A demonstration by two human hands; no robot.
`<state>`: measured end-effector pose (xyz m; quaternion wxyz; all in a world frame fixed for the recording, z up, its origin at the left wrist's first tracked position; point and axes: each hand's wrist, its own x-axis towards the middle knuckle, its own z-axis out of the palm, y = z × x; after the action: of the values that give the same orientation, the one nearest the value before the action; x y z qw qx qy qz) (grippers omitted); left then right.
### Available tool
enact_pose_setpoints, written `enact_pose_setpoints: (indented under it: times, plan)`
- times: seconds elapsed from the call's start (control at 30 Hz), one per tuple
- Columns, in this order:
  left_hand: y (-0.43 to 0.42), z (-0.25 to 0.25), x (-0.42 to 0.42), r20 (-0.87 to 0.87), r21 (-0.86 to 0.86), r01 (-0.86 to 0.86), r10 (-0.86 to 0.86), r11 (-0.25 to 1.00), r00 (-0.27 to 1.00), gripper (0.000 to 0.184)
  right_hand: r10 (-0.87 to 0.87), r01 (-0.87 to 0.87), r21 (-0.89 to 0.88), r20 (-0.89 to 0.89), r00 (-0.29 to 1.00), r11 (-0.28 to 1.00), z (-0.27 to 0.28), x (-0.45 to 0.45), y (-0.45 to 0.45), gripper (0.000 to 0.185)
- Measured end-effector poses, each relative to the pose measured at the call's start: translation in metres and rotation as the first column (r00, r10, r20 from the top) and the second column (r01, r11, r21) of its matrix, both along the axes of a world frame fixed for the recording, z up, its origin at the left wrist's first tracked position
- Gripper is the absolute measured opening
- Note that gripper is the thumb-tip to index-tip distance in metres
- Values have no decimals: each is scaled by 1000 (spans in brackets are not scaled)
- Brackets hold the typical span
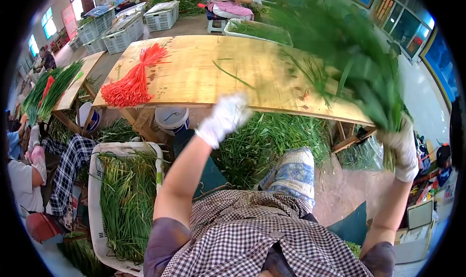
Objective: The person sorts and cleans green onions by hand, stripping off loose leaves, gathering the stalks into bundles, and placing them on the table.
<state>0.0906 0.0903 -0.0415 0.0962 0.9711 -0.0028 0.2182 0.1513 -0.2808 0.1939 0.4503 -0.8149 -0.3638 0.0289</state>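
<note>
My right hand (pixel 402 148), in a whitish glove, grips a thick bunch of long green leaves that look like chives (pixel 388 88) by its lower end. The bunch fans up and leftward over the right end of the wooden table (pixel 194 68), its tips smeared by motion. Near the table's front edge is my left hand (pixel 225 119), also gloved in white, blurred, and its fingers do not show clearly. Nothing can be made out in it. A tied bundle of red plastic strips (pixel 133 83) lies on the table's left side. Loose green blades (pixel 233 73) are scattered on the tabletop.
A white crate (pixel 159 180) of greens stands at my left. Under the table are a white bucket (pixel 172 119) and heaped leaves (pixel 276 136). Co-workers sit at the left and back, one beside a side table (pixel 80 83). Grey crates (pixel 121 39) stand behind.
</note>
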Motion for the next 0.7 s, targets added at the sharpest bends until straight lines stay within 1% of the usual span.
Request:
enact_pose_setpoints:
  times: [0.03, 0.07, 0.1, 0.13, 0.17, 0.2, 0.23, 0.27, 0.3, 0.33, 0.37, 0.4, 0.43, 0.47, 0.5, 0.53, 0.57, 0.6, 0.63, 0.67, 0.7]
  plan:
    - [-44, 4, -12, 162, -174, 159, -131, 972, 978, 23, -1, 5, 90, -52, 999, 996, 6, 7, 10, 42]
    - [-72, 8, -25, -159, -324, 278, -341, 905, 926, 24, -4, 12, 221, -36, 999, 975, 6, 7, 34, 42]
    - [-99, 12, -37, -449, -485, 259, -492, 835, 745, 24, -8, 15, 348, -22, 1000, 937, 2, 4, 64, 43]
    - [-114, -9, -45, -237, -653, 399, -674, 644, 700, 30, 20, 0, 392, -48, 999, 920, -4, 8, 89, 42]
    - [-125, -22, -48, -88, -775, 373, -672, 509, 735, 38, 52, -15, 435, -72, 996, 901, -14, 14, 116, 40]
    - [-133, -29, -45, 130, -932, 287, -536, 220, 834, 40, 86, -56, 457, -45, 995, 888, -32, 18, 145, 40]
    - [-136, -32, -43, 276, -961, 253, -314, -114, 908, 43, 116, -92, 481, -21, 993, 872, -57, 20, 172, 39]
    - [-125, -23, -39, 240, -937, 181, -171, -300, 956, 52, 182, -130, 445, -75, 980, 886, -88, 24, 194, 36]
    - [-113, -12, -34, 174, -865, 136, -34, -482, 984, 61, 169, -143, 349, -47, 985, 926, -119, 20, 210, 36]
    - [-106, -11, -34, 202, -750, 195, 63, -632, 977, 61, 84, -84, 8, -59, 995, 996, -149, 20, 222, 42]
    - [-99, -10, -34, 213, -608, 260, 162, -750, 964, 62, 63, -64, -207, -11, 998, 976, -185, 18, 235, 52]
    - [-91, -14, -28, 345, -484, 337, 179, -807, 922, 58, 81, -102, -422, -67, 994, 901, -190, 2, 236, 65]
    - [-89, -21, -23, 339, -424, 381, 246, -822, 908, 56, 65, -70, -368, -26, 998, 927, -204, -6, 238, 79]
    - [-87, -30, -23, 324, -440, 398, 271, -805, 906, 55, 99, -132, -312, -120, 988, 941, -210, -5, 234, 84]
    - [-88, -27, -25, 311, -455, 414, 295, -788, 903, 54, 134, -186, -251, -209, 969, 950, -205, -6, 230, 89]
    - [-88, -25, -28, 304, -457, 409, 294, -790, 906, 54, 234, -279, -102, -322, 917, 955, -215, 1, 230, 90]
    - [-90, -24, -33, 325, -415, 434, 315, -800, 892, 50, 338, -347, 56, -417, 844, 936, -225, 8, 227, 90]
    - [-91, -20, -37, 348, -369, 462, 341, -806, 873, 46, 474, -366, 306, -640, 605, 879, -227, 12, 223, 97]
    - [-90, -26, -38, 344, -366, 467, 349, -805, 872, 46, 415, -321, 277, -731, 541, 906, -204, 8, 215, 99]
    - [-87, -36, -37, 281, -425, 447, 355, -787, 892, 40, 351, -317, 169, -612, 708, 933, -207, 12, 209, 97]
    - [-86, -47, -36, 215, -480, 422, 363, -769, 907, 34, 286, -289, 64, -459, 841, 955, -212, 16, 201, 95]
